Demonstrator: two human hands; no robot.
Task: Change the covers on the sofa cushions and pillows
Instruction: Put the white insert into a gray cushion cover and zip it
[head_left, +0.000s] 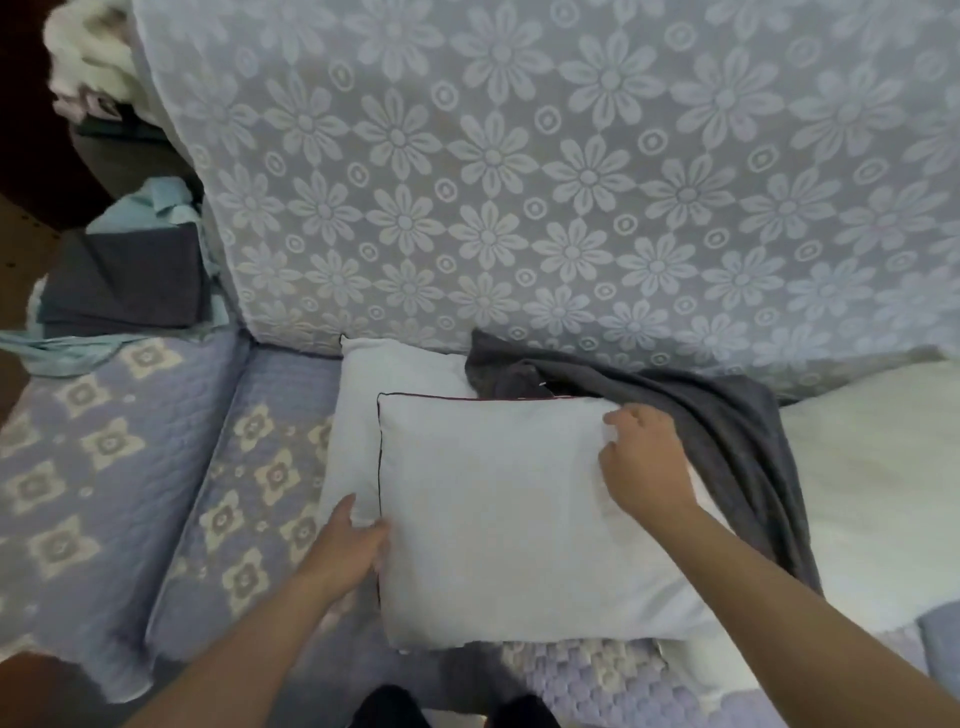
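- White pillow (498, 519) with dark piping lies flat on the sofa seat (244, 467), roughly centre of view, front edge toward the person.
- Left hand (345, 551) sits at the pillow's 8 o'clock corner. Thumb lies along the left piped edge; the other fingers curl under the edge and grip it. The pillow body extends from the fingers toward 2 o'clock.
- Right hand (641, 457) rests on the pillow's upper right area, about 2 o'clock from its centre. Fingers are bent, tips pressing into and bunching the white fabric; it looks like a pinch on the pillow surface.
- Gray cover (727, 431) lies crumpled just beyond the right hand, running from 12 o'clock of the pillow down its right side to about 4 o'clock. It touches the pillow's top and right edges. Cannot tell whether the right fingertips also catch the gray cloth.
- A second white pillow (379, 379) lies partly beneath the first, showing at 10 to 11 o'clock.
- Another white cushion (872, 483) lies at 3 o'clock, beyond the gray cover.
- Floral throw (519, 182) covers the sofa back at 12 o'clock.
- Folded dark cloths (130, 280) are stacked at 10 o'clock, on the sofa's left end, well apart from both hands.
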